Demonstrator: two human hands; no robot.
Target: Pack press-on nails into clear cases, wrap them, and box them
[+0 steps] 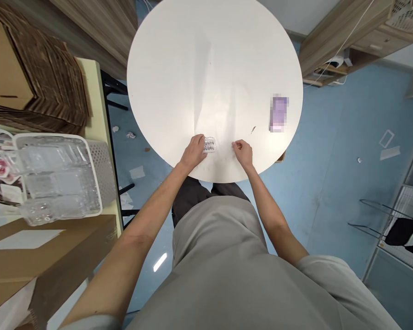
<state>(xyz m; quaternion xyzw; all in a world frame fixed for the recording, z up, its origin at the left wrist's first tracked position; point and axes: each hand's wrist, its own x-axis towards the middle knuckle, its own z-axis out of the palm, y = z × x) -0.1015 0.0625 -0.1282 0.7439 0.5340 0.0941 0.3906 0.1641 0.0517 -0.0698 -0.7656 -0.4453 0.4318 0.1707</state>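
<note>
A small clear plastic case (209,145) with several dark, shiny little pieces in it lies near the front edge of the round white table (179,68). My left hand (193,153) grips its left end, fingers along the top and thumb at the lower side. To the right of the case, apart from it, my right hand (243,153) rests just over the table with thumb and forefinger pinched together. Whatever sits in that pinch is too small to make out. A small dark sliver (253,129) lies beyond my right hand.
A blurred-out purple object (278,113) lies at the table's right side. On the left, a side table (93,87) bears stacked flat cardboard (51,78), a white basket (101,183) of clear plastic boxes and a cardboard box (79,238). Scraps litter the blue floor (316,183).
</note>
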